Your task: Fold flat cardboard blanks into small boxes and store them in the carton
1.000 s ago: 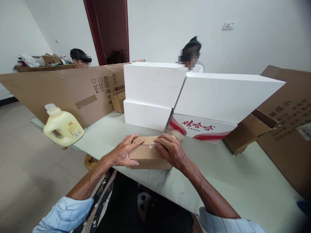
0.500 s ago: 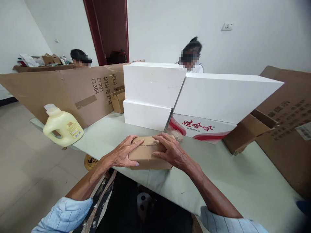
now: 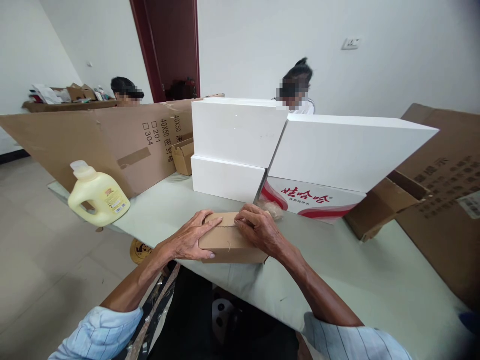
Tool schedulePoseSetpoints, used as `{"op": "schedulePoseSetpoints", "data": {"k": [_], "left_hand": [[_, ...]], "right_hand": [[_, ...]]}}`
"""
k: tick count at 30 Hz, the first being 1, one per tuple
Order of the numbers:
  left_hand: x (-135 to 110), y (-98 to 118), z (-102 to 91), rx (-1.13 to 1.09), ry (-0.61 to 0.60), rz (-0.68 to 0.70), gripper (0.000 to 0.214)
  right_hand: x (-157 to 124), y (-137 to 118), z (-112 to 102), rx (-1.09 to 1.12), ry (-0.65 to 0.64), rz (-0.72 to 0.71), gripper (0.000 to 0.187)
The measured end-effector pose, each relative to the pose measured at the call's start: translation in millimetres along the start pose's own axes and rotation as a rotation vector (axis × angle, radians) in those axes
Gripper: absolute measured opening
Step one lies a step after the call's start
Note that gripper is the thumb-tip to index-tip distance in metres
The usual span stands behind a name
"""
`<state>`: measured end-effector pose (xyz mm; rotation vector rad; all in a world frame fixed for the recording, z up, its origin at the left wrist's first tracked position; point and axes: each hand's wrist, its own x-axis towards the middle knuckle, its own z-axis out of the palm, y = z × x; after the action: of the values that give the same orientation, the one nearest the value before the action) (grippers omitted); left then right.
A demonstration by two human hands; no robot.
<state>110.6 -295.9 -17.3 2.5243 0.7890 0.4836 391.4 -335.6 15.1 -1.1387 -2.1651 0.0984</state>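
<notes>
A small closed brown cardboard box [image 3: 228,239] lies at the table's near edge, with a seam across its top. My left hand [image 3: 187,235] grips its left end, some fingers over the top and one digit low on the near side. On the box's right part, my right hand [image 3: 258,227] has its fingers curled in at the top seam; what exactly the fingertips pinch is hidden. Just behind that hand lies a crumpled clear plastic piece [image 3: 273,210], partly covered.
White boxes [image 3: 228,180] stand stacked beyond my hands, beside a red-and-white printed carton [image 3: 315,197]. A yellow jug [image 3: 99,197] is at the left table edge. Large cardboard sheets [image 3: 131,145] and open small boxes [image 3: 382,205] flank the table [image 3: 360,270]. Two people sit behind.
My right hand's fingers have drawn in from lying spread over the box top to curled at its seam. The left hand and the box stay nearly in place.
</notes>
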Motion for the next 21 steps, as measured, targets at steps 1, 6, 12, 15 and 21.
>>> {"op": "schedulePoseSetpoints", "data": {"k": [1,6,12,15,21], "left_hand": [[-0.2,-0.2,0.2,0.0,-0.005,-0.003,0.11],[-1.0,-1.0,1.0,0.017,-0.017,-0.01,0.11],[-2.8,1.7,1.5,0.046,-0.012,-0.023,0.108],[-9.7,0.4,0.2,0.079,-0.003,-0.022,0.107],[-42.7,-10.7,-19.4,0.177,0.067,-0.027,0.104]], "right_hand": [[0.1,-0.8,0.2,0.026,0.013,-0.013,0.021],[-1.8,-0.9,1.3,0.072,0.034,-0.066,0.02],[-10.0,-18.1,5.2,0.105,0.16,-0.179,0.021],[-23.0,-36.6,-6.1,0.156,0.343,-0.127,0.016],[-62.8,-16.4,-61.6,0.046,0.667,0.18,0.009]]}}
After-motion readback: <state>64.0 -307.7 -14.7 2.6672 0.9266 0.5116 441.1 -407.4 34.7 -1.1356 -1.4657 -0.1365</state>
